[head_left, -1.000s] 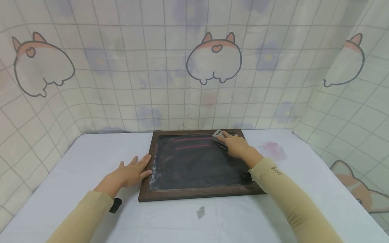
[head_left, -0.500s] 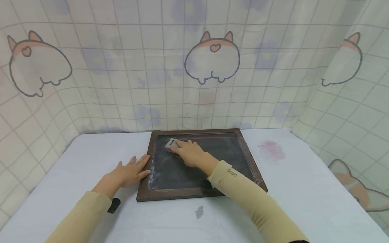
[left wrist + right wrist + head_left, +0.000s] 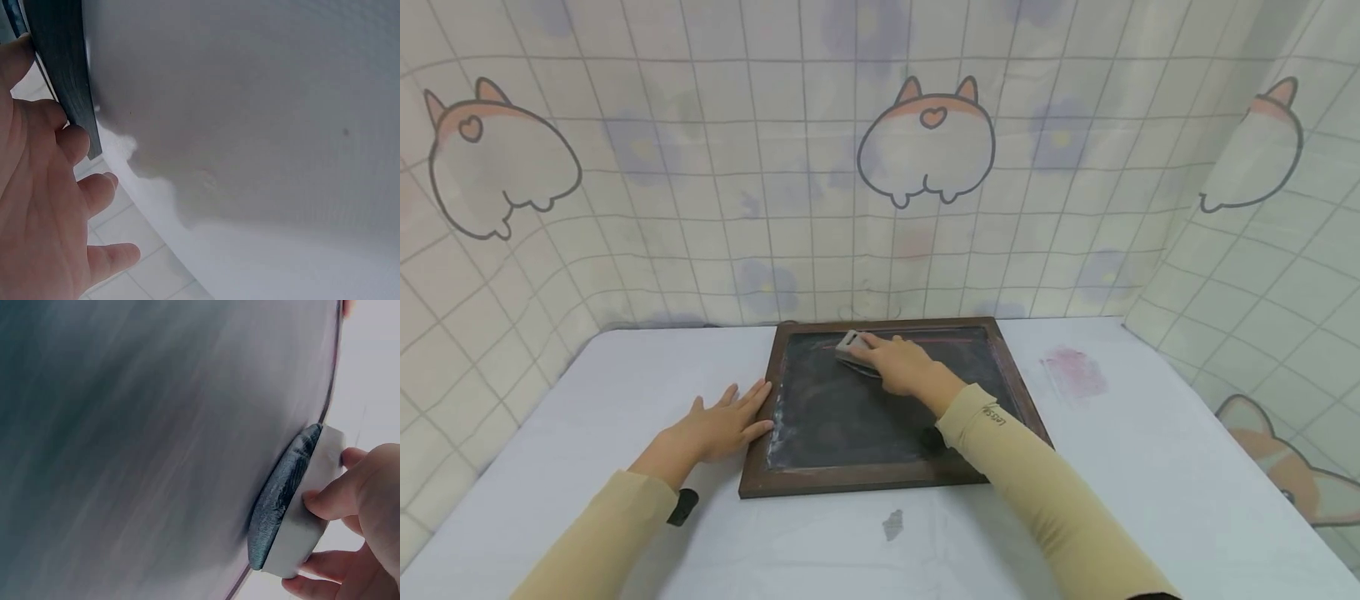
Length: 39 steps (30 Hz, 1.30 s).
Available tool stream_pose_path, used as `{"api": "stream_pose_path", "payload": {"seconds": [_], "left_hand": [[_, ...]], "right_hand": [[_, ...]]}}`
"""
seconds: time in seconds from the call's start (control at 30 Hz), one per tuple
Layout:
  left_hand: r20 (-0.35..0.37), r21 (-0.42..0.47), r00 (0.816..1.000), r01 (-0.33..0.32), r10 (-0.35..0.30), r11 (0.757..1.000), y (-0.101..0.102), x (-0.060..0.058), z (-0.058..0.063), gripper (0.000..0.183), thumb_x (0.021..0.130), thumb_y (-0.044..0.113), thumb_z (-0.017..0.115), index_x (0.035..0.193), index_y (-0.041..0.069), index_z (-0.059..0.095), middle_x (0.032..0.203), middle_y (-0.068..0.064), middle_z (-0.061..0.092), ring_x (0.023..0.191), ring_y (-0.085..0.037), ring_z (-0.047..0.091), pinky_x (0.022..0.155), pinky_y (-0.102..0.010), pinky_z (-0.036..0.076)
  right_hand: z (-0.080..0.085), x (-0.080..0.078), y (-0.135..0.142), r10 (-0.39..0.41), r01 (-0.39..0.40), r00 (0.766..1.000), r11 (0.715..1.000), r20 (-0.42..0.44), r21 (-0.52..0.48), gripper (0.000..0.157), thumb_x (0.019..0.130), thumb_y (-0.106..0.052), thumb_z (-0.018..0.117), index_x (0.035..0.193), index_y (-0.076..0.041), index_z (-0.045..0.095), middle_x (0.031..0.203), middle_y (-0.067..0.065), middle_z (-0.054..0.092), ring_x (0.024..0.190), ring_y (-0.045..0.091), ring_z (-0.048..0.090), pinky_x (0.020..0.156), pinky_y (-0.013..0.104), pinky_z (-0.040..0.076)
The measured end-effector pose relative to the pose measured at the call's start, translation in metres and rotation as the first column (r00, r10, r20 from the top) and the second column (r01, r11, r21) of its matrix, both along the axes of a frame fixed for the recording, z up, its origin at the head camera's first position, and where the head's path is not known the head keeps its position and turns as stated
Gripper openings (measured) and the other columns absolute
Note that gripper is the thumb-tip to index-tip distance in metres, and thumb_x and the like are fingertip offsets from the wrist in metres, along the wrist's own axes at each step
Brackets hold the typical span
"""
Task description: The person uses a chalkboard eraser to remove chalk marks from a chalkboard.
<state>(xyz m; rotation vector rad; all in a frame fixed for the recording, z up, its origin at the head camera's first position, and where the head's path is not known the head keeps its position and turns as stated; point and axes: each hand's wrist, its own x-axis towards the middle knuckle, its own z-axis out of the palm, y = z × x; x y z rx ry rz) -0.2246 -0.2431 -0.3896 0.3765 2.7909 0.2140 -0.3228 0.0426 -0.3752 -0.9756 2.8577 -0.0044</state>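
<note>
A chalkboard in a brown wooden frame lies on the table. My right hand grips a chalkboard eraser by its light grey back, thumb on one side and fingers on the other. Its dark felt side faces the upper part of the board's surface. Faint red chalk shows along the board's top edge, partly hidden behind the hand. My left hand is spread out at the left frame, with fingertips and thumb on the wood. In the left wrist view its fingers extend beside the frame's dark edge.
A white cover lies over the table, with a pink chalky smudge right of the board and a small grey patch in front. Behind and at the sides hangs a gridded curtain with cartoon dog prints.
My right hand swept the eraser left across the upper board, then a little back right. The lower red line is gone and the upper one is fainter. The left hand stays put.
</note>
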Motion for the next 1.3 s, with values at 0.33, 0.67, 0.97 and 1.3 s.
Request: {"api": "stream_pose_path", "payload": {"seconds": [0.33, 0.67, 0.97, 1.3], "left_hand": [[0.007, 0.002, 1.000, -0.010, 0.010, 1.000, -0.001, 0.002, 0.001, 0.074, 0.110, 0.048, 0.040, 0.164, 0.003, 0.017, 0.168, -0.019, 0.016, 0.150, -0.052, 0.016, 0.108, -0.082, 0.008], [-0.006, 0.008, 1.000, -0.002, 0.002, 1.000, -0.004, 0.002, -0.001, 0.075, 0.110, 0.050, 0.040, 0.164, 0.004, 0.017, 0.169, -0.019, 0.017, 0.150, -0.051, 0.016, 0.108, -0.082, 0.008], [0.015, 0.007, 1.000, -0.006, 0.006, 1.000, -0.003, 0.001, -0.001, 0.074, 0.110, 0.050, 0.039, 0.165, 0.006, 0.014, 0.170, -0.016, 0.013, 0.151, -0.050, 0.014, 0.110, -0.081, 0.006], [0.004, -0.001, 1.000, -0.009, 0.009, 1.000, -0.002, -0.001, -0.004, 0.075, 0.110, 0.051, 0.040, 0.165, 0.006, 0.015, 0.170, -0.017, 0.015, 0.151, -0.051, 0.015, 0.109, -0.081, 0.007]], "right_hand": [[0.001, -0.024, 0.088, -0.183, 0.184, 0.983, 0.983, 0.013, -0.015, 0.076, 0.095, 0.012, 0.057, 0.162, -0.018, 0.034, 0.166, 0.018, 0.025, 0.132, 0.051, 0.049, 0.097, 0.055, 0.050], [0.002, -0.029, 0.121, -0.279, 0.280, 0.960, 0.959, 0.035, -0.044, 0.073, 0.095, 0.010, 0.056, 0.161, -0.015, 0.036, 0.165, 0.024, 0.025, 0.117, 0.052, 0.058, 0.081, 0.050, 0.054], [-0.001, -0.021, 0.071, -0.259, 0.258, 0.966, 0.965, -0.015, -0.041, 0.069, 0.098, 0.004, 0.058, 0.161, -0.017, 0.038, 0.164, 0.020, 0.029, 0.136, 0.063, 0.036, 0.106, 0.070, 0.037], [-0.008, -0.012, -0.027, -0.130, 0.133, 0.987, 0.991, -0.100, 0.021, 0.063, 0.106, -0.012, 0.057, 0.162, -0.025, 0.034, 0.166, 0.013, 0.028, 0.140, 0.056, 0.037, 0.112, 0.062, 0.036]]}}
